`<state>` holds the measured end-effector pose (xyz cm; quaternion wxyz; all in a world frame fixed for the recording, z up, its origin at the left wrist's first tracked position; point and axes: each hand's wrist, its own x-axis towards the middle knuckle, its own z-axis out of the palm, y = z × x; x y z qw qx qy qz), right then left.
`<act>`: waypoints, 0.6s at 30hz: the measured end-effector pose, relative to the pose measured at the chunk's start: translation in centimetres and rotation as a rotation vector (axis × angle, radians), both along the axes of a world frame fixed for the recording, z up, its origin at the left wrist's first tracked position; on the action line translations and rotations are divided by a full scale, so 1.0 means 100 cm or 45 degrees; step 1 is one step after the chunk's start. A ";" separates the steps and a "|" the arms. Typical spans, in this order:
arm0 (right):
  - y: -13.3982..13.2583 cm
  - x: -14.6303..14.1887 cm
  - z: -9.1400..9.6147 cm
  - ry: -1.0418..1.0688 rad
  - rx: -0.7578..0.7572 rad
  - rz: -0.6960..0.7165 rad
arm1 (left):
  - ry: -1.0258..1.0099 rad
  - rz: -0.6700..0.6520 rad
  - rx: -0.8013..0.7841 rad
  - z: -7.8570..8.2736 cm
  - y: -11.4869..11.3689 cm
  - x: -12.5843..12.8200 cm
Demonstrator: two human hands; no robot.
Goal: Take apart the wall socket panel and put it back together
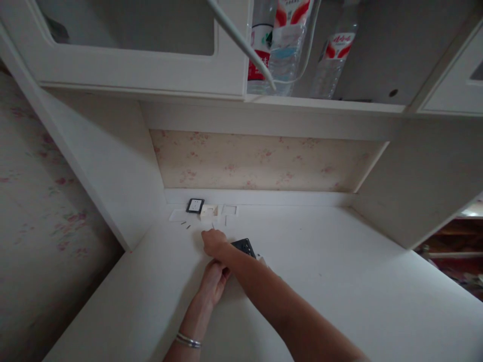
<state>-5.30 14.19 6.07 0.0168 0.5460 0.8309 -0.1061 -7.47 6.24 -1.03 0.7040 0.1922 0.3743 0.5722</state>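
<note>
Smooth white desktop (320, 246) underlies right hand (214, 242), left hand (215, 277) and angular black panel (243, 246).

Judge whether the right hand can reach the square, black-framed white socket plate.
Probably yes: the right hand is close to the socket plate, and the white tabletop between looks free; its grip is unclear.
</note>
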 end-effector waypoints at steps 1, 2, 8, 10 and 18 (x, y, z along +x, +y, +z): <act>0.001 -0.002 -0.001 -0.001 -0.004 -0.006 | -0.004 -0.001 0.008 -0.001 0.000 0.000; 0.002 -0.003 -0.002 0.003 0.000 -0.008 | -0.005 -0.001 0.013 -0.001 0.001 0.000; -0.003 0.020 0.012 0.155 0.116 -0.026 | 0.027 -0.019 -0.022 0.007 0.000 -0.002; -0.005 0.045 0.022 0.242 0.158 -0.070 | 0.004 -0.013 -0.046 0.010 0.001 -0.004; -0.024 0.160 0.028 0.625 -0.397 -0.116 | -0.072 0.034 0.011 0.017 0.002 -0.004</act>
